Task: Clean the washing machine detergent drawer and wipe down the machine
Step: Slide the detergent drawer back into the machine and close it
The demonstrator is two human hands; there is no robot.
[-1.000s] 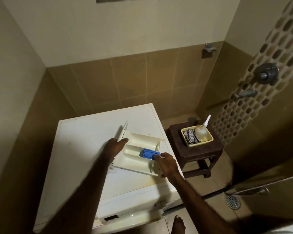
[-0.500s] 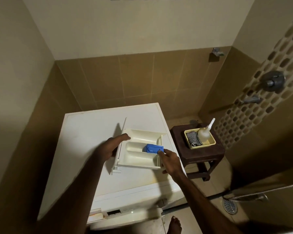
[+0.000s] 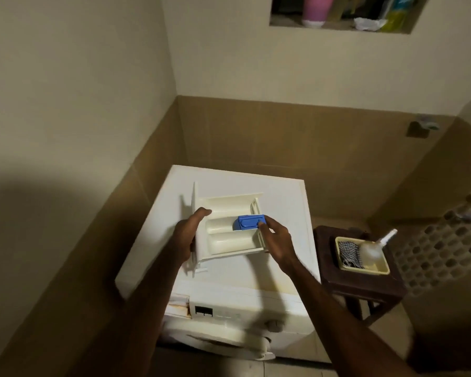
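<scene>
The cream detergent drawer (image 3: 226, 238) lies on top of the white washing machine (image 3: 278, 191). My left hand (image 3: 186, 235) grips the drawer's left end, thumb over its rim. A blue insert (image 3: 249, 222) sits in the drawer's middle compartment. My right hand (image 3: 276, 238) pinches the insert's right end with its fingertips. The machine's empty drawer slot (image 3: 178, 306) shows at the front left, beside the control panel.
A dark wooden stool (image 3: 365, 284) stands right of the machine, carrying a yellow tray (image 3: 375, 269) with a checked cloth (image 3: 348, 253) and a plastic squeeze bottle (image 3: 375, 244). Wall niche (image 3: 343, 14) above holds bottles. Tiled walls close in behind and left.
The camera tilted up and swung left, bringing the wall niche into view. Both hands stay on the drawer; the right fingers have closed onto the blue insert's right end.
</scene>
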